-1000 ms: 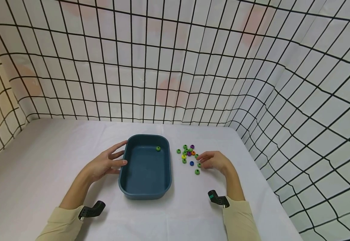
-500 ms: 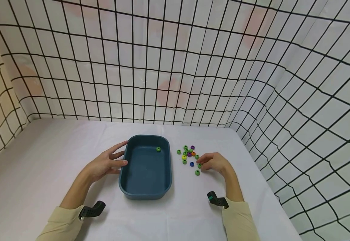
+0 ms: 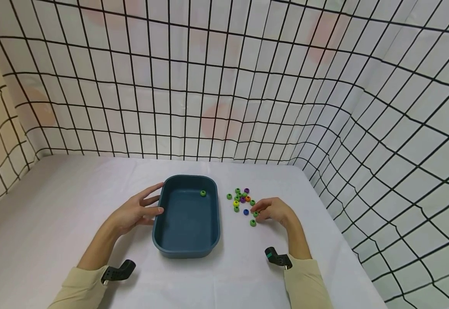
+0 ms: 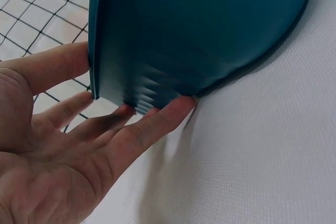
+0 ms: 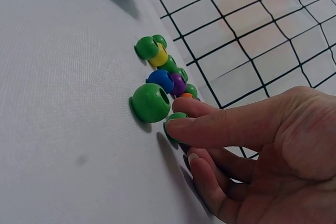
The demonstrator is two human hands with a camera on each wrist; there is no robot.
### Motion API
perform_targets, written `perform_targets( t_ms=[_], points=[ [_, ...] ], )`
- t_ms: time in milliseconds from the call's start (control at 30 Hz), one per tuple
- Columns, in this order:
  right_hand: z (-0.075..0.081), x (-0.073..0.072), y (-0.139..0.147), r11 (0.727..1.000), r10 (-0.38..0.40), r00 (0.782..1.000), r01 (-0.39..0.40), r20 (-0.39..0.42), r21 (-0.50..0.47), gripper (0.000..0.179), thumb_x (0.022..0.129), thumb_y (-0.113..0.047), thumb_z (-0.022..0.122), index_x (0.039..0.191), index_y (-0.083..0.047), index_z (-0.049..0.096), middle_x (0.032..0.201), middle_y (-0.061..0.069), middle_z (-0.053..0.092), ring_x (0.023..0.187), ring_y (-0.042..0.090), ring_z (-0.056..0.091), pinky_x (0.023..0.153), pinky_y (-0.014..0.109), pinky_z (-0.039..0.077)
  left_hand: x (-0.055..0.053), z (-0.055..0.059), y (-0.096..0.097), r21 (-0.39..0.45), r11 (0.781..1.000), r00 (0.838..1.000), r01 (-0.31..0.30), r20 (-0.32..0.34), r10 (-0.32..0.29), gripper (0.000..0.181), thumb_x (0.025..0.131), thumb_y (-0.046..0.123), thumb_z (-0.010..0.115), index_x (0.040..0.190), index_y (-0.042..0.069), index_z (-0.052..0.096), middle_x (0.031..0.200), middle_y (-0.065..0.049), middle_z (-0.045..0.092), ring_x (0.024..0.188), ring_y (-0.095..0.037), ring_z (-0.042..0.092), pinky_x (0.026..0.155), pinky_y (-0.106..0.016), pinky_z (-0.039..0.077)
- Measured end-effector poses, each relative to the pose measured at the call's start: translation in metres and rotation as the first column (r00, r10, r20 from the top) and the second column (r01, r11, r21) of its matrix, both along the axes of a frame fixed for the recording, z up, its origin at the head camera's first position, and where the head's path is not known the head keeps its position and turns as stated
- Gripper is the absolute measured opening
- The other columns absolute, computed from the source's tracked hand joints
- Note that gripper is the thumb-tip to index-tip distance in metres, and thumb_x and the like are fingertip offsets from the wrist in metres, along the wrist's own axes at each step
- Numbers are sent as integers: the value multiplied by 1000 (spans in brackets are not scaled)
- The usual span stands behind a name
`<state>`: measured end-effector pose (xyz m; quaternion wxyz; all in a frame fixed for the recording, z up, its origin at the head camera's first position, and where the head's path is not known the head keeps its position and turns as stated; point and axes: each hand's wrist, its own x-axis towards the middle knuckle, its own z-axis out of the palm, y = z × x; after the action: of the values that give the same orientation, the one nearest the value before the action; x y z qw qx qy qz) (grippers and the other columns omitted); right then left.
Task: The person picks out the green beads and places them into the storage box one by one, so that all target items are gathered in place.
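Observation:
A blue rectangular bin point(image 3: 187, 225) stands on the white cloth, with one green bead point(image 3: 203, 193) inside near its far right corner. My left hand point(image 3: 131, 212) rests against the bin's left side, fingers spread and mostly straight; the left wrist view has the fingertips point(image 4: 181, 107) at its wall. Right of the bin lies a loose group of beads, green, yellow, purple, orange and blue. At the group's near right edge my right hand point(image 3: 276, 210) pinches a green bead point(image 5: 176, 131) between thumb and finger, low over the cloth. Another green bead point(image 5: 150, 103) lies right beside it.
A blue bead point(image 3: 245, 212) and a yellow bead point(image 3: 236, 203) lie between the right hand and the bin. Black wire grid point(image 3: 216, 116) backed by white sheeting rises behind the table and along both sides.
My right hand has come slightly nearer the body, its thumb and finger settling around the green bead. The left hand and the bin have stayed in place.

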<state>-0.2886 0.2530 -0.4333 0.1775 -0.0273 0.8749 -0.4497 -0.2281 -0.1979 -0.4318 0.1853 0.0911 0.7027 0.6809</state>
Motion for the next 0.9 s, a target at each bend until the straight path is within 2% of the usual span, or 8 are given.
perform_targets(
  t_ms=[267,533,900],
  points=[
    [-5,-2,1,999,-26,1000,25,10,31,29,76,2,78,102,-10,79,98,3,75,91,19,63,78,30,49,-1,-3,-1,9,1000,1000,2,8,-2,90,94,13,72,164,23,17,167,-29,9,140,-54,39,95,-55,55],
    [-6,0,0,1000,-11,1000,12,-9,28,29,77,4,77,104,-6,78,99,4,75,90,19,63,76,30,48,0,-4,-2,17,1000,1000,5,6,-5,89,94,12,71,164,23,17,167,-29,9,140,-54,41,94,-55,55],
    [-4,-2,-2,997,-45,999,46,-25,54,26,78,2,75,103,-8,78,101,5,74,87,19,63,76,30,52,-2,-4,-2,18,1000,1000,4,0,-4,89,94,12,71,164,24,17,167,-28,10,140,-54,40,94,-55,55]
  ],
)
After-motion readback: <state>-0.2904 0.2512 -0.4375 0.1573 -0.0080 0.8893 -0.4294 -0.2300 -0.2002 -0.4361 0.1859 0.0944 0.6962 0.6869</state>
